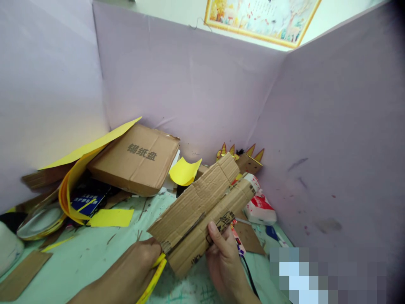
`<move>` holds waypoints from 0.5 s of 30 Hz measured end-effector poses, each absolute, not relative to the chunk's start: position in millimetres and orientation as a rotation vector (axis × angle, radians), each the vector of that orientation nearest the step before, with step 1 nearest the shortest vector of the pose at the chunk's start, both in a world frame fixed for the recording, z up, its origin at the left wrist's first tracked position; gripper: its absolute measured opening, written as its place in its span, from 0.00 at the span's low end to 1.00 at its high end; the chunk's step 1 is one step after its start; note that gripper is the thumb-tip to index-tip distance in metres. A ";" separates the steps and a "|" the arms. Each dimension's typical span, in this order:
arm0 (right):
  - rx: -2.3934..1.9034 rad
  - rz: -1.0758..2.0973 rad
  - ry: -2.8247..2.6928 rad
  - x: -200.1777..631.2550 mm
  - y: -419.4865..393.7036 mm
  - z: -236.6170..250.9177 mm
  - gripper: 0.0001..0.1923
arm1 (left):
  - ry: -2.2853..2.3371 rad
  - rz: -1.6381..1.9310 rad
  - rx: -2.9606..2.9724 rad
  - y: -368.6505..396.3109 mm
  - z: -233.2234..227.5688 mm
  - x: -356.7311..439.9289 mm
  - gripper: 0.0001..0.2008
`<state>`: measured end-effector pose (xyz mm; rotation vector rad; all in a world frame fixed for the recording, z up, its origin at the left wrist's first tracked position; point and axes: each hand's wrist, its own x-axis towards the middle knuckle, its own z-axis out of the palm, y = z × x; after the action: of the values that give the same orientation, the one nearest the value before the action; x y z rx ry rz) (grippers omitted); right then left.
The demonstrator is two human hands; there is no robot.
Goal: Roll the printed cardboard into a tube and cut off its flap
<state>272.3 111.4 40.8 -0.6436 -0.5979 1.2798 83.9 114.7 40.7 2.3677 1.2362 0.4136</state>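
Observation:
A long, creased piece of brown cardboard [202, 207] slants from the lower middle up to the right above the pale green table [95, 249]. My right hand [224, 257] grips its near end, thumb on top. My left hand [133, 274] sits at the cardboard's lower left corner and holds a yellow-handled tool [156, 274], mostly hidden under the hand and the cardboard. Which tool it is I cannot tell.
A flattened brown box with printed characters [136, 158] leans at the back, with yellow paper sheets [95, 145] and a yellow scrap [110, 217] beside it. A tape roll [39, 221] lies left, a white and red packet [259, 209] right. Lilac partition walls [190, 84] enclose the table.

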 end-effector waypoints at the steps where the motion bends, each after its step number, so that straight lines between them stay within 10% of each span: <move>1: -0.643 1.280 -0.607 272.0 110.9 41.2 0.34 | 1.214 0.403 2.350 113.8 45.3 83.9 0.09; 15: -0.570 1.327 -0.611 274.7 107.0 45.4 0.33 | 1.235 0.497 2.573 111.6 55.9 76.7 0.05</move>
<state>274.7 107.0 45.4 -0.5699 -0.6112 1.3271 76.7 111.6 55.9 2.5731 1.2347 0.4968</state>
